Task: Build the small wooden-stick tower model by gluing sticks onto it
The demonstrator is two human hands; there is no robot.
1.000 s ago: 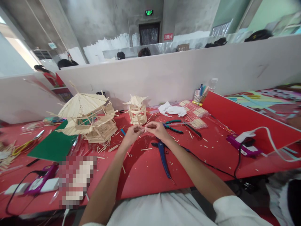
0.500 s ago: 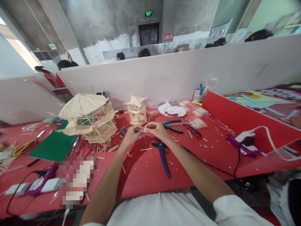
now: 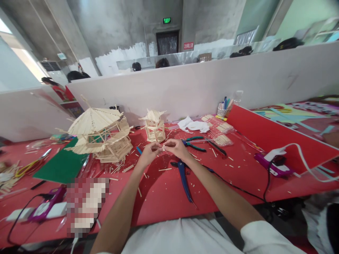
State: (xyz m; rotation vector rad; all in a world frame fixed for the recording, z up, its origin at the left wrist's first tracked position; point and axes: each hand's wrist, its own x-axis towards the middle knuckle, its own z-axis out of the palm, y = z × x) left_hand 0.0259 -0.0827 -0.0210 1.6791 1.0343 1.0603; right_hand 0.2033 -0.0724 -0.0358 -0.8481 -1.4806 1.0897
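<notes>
Pinched between my two hands at mid-table is a tiny pale wooden piece (image 3: 163,148); its exact shape is too small to make out. My left hand (image 3: 151,152) has its fingertips closed at the piece's left side. On the other side, my right hand (image 3: 177,147) also pinches with thumb and fingers. Just beyond them stands a small pavilion model (image 3: 155,127) built of wooden sticks. A larger stick pavilion (image 3: 102,134) with a tiered roof stands to the left. Below my right hand lies a blue-handled tool (image 3: 184,181) with a dark head.
Teal-handled pliers (image 3: 196,144), crumpled white tissue (image 3: 193,125) and bagged sticks (image 3: 218,130) lie right of my hands. A red board (image 3: 280,137) leans by a purple power strip (image 3: 274,167). A green board (image 3: 59,164) lies left. Stick scraps litter the red table (image 3: 212,197); a partition (image 3: 185,84) stands behind.
The view has shifted slightly. Both hands stay close together with the small piece between their fingertips; the things on the table have not moved.
</notes>
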